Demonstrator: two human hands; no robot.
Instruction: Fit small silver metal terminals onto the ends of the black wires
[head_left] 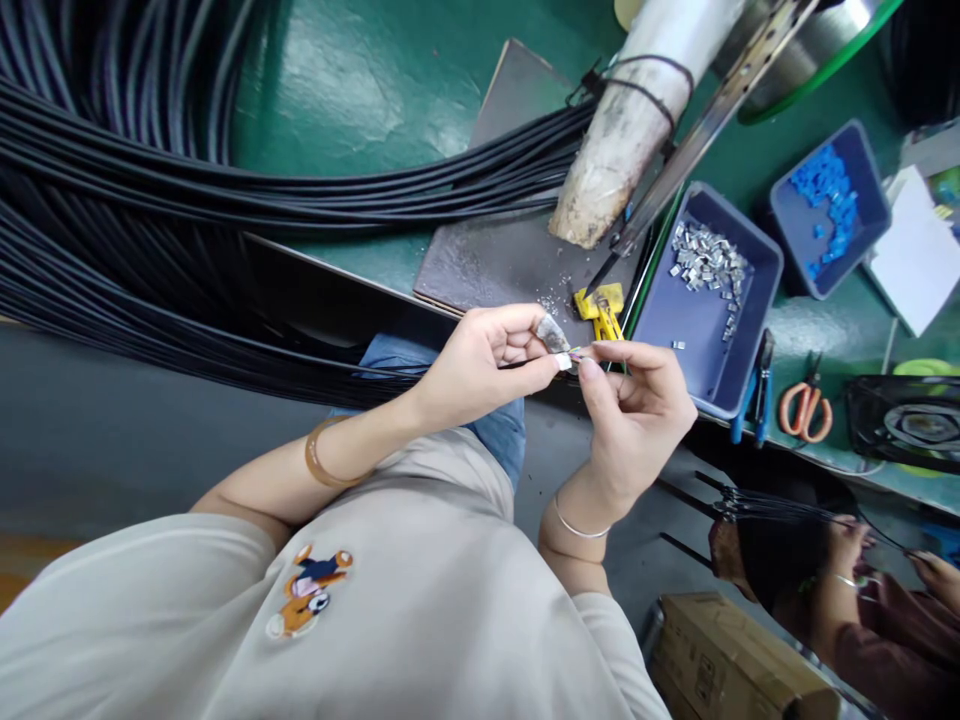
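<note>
My left hand (499, 350) pinches the end of a black cable, its thumb and a taped index fingertip pressed together. Thin coloured wires (575, 355) stick out past those fingertips. From the other side, my right hand (634, 400) closes thumb and index finger on the same wires. Just beyond my fingers a yellow hand tool (602, 308), perhaps a wire stripper, lies on the dark board (480, 260). A thick bundle of black cables (322, 195) runs in from the left, and some strands pass beneath my left forearm.
Beyond my right hand stands a grey-blue bin (694, 385) of small metal clips. Farther right are a bin (874, 210) with blue parts, blue-handled pliers (763, 390) and orange-handled scissors (806, 412). A white tube (622, 140) overhangs the board. A co-worker's hands (847, 545) hold cables at lower right.
</note>
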